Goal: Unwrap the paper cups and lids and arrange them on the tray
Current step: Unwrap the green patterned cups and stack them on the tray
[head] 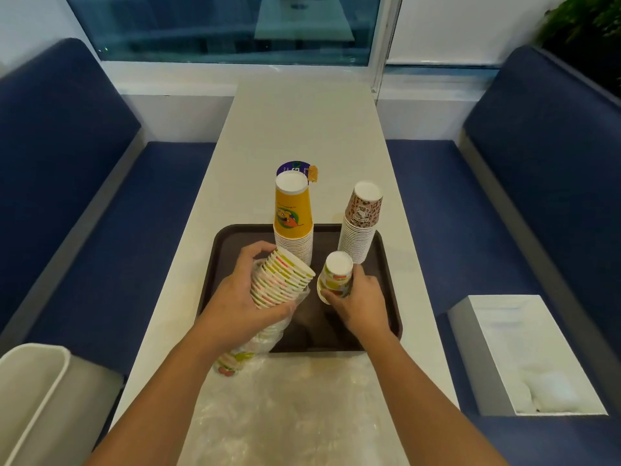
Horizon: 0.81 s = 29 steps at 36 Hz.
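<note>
A dark brown tray [228, 243] lies on the white table. At its back stand two upside-down cup stacks: a tall yellow one [293, 215] and a brown patterned one [361, 223]. My left hand [237, 299] grips a tilted stack of small colourful cups [280, 280], partly inside a clear plastic sleeve [265, 334] that trails toward me. My right hand [358, 302] holds a short upside-down stack of the same small cups [334, 275] just above the tray's middle.
A round purple lid or disc [292, 166] sits behind the yellow stack. Crumpled clear wrap [289, 405] covers the near table. A white bin [30, 381] stands at the left, a white box [527, 354] on the right bench. Blue benches flank the table.
</note>
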Each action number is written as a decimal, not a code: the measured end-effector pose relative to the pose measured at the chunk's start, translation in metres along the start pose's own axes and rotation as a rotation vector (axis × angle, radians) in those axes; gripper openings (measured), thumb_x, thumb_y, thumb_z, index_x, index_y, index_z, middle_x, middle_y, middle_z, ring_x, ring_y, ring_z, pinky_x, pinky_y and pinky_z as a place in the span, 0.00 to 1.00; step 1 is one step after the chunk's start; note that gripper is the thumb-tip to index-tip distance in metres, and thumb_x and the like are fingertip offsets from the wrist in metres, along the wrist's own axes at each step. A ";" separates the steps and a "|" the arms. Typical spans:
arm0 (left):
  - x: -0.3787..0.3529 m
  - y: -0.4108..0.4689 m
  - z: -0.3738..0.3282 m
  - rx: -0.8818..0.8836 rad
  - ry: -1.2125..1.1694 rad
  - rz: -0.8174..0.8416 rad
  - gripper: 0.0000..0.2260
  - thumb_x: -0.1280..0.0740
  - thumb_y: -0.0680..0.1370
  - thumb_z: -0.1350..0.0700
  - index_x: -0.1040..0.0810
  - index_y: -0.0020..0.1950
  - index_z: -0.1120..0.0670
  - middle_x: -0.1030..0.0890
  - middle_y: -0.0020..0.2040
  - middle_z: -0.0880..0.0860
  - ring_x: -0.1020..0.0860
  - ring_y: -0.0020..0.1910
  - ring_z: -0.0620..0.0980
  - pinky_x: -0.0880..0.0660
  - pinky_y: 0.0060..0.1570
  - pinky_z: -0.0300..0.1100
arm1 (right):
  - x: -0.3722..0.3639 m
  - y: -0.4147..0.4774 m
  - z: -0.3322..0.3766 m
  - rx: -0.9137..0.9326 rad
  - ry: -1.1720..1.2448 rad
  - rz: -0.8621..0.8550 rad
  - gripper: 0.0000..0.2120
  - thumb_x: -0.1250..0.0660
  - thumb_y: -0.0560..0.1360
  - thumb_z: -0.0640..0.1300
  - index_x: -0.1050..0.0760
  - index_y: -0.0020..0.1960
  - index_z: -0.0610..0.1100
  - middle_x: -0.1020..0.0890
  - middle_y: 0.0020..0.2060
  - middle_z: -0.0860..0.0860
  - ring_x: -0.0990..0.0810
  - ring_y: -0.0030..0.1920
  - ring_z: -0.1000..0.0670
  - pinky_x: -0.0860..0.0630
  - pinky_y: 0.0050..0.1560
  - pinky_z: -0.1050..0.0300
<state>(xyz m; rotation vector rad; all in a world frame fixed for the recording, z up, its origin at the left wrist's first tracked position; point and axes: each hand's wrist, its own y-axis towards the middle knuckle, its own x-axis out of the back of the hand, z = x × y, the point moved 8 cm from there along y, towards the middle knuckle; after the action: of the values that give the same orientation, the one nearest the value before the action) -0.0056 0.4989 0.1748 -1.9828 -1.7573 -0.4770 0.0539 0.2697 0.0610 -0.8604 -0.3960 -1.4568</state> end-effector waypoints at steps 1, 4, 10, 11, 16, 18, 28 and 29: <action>-0.001 0.000 0.000 -0.001 -0.002 0.001 0.40 0.18 0.71 0.49 0.41 0.70 0.29 0.30 0.58 0.22 0.27 0.58 0.25 0.23 0.43 0.26 | -0.003 0.000 -0.005 -0.029 0.002 0.013 0.35 0.23 0.71 0.61 0.34 0.72 0.54 0.24 0.67 0.49 0.23 0.66 0.46 0.25 0.66 0.47; -0.001 -0.002 0.000 0.003 -0.017 -0.002 0.40 0.17 0.70 0.48 0.40 0.70 0.30 0.28 0.59 0.25 0.26 0.59 0.27 0.23 0.45 0.26 | -0.008 0.003 -0.010 -0.050 -0.005 0.020 0.37 0.23 0.71 0.62 0.34 0.74 0.54 0.24 0.68 0.49 0.25 0.69 0.46 0.26 0.69 0.44; 0.004 -0.008 -0.005 -0.023 -0.002 -0.004 0.39 0.18 0.70 0.48 0.39 0.69 0.29 0.28 0.60 0.27 0.26 0.60 0.29 0.24 0.46 0.25 | 0.043 -0.034 0.034 0.153 0.188 -0.316 0.30 0.27 0.75 0.59 0.34 0.72 0.55 0.29 0.68 0.56 0.30 0.68 0.52 0.24 0.65 0.52; 0.005 -0.010 -0.007 -0.033 -0.001 -0.004 0.39 0.18 0.70 0.47 0.39 0.69 0.28 0.28 0.60 0.27 0.27 0.60 0.28 0.24 0.46 0.25 | 0.056 -0.048 0.051 0.225 0.253 -0.367 0.25 0.30 0.76 0.59 0.33 0.70 0.56 0.30 0.67 0.59 0.30 0.67 0.54 0.25 0.65 0.54; 0.005 -0.016 -0.021 -0.084 0.010 -0.002 0.39 0.18 0.70 0.47 0.39 0.72 0.31 0.26 0.60 0.28 0.23 0.59 0.32 0.20 0.49 0.32 | 0.059 -0.090 0.131 0.619 0.263 0.071 0.10 0.38 0.84 0.54 0.23 0.62 0.54 0.22 0.56 0.64 0.23 0.59 0.61 0.21 0.54 0.65; 0.006 -0.019 -0.027 -0.105 0.013 -0.005 0.39 0.18 0.70 0.47 0.38 0.73 0.32 0.25 0.61 0.29 0.23 0.59 0.33 0.20 0.49 0.34 | 0.062 -0.093 0.140 0.620 0.265 0.149 0.08 0.37 0.85 0.49 0.21 0.59 0.50 0.19 0.51 0.60 0.22 0.55 0.64 0.23 0.49 0.70; 0.010 -0.031 -0.035 -0.155 0.032 0.015 0.38 0.19 0.71 0.44 0.37 0.72 0.29 0.25 0.62 0.30 0.23 0.60 0.34 0.21 0.49 0.31 | 0.081 -0.102 0.151 0.768 -0.045 0.177 0.26 0.36 0.83 0.38 0.36 0.76 0.57 0.31 0.67 0.58 0.28 0.61 0.61 0.27 0.56 0.72; 0.010 -0.032 -0.036 -0.158 0.033 0.016 0.37 0.19 0.71 0.45 0.37 0.72 0.28 0.25 0.62 0.30 0.23 0.60 0.34 0.21 0.49 0.31 | 0.077 -0.104 0.153 0.819 -0.199 0.196 0.31 0.34 0.81 0.36 0.38 0.77 0.58 0.35 0.69 0.57 0.31 0.63 0.59 0.27 0.60 0.69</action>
<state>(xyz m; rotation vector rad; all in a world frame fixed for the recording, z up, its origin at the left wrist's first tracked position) -0.0343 0.4909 0.2133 -2.0808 -1.7296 -0.6578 0.0035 0.3355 0.2428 -0.3568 -0.9468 -0.8954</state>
